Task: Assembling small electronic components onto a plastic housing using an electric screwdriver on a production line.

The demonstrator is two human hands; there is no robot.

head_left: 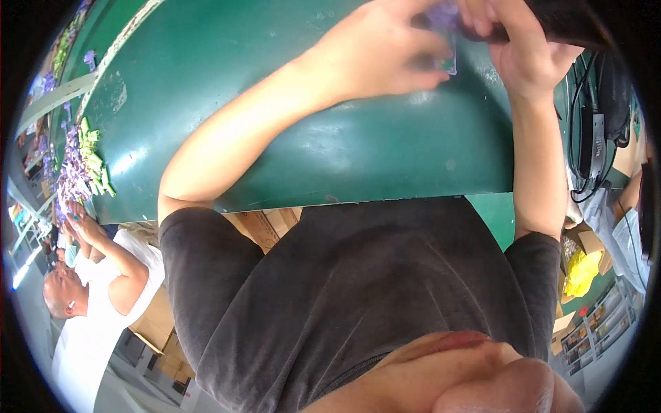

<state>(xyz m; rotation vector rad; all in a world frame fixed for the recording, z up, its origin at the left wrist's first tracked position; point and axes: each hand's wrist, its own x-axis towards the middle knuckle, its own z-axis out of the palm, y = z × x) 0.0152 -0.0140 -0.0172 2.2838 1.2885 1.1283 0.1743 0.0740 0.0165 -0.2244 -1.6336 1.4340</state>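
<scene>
Working well here means steadying the purple piece (443,14) between our left hand (387,51) and right hand (527,58), over the green surface (310,162); blur and cropping leave us unable to tell whether either grip is closed.

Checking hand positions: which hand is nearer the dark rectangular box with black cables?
Right. The right hand is up and left of the box; the left hand is farther left, over the green tabletop.
</scene>
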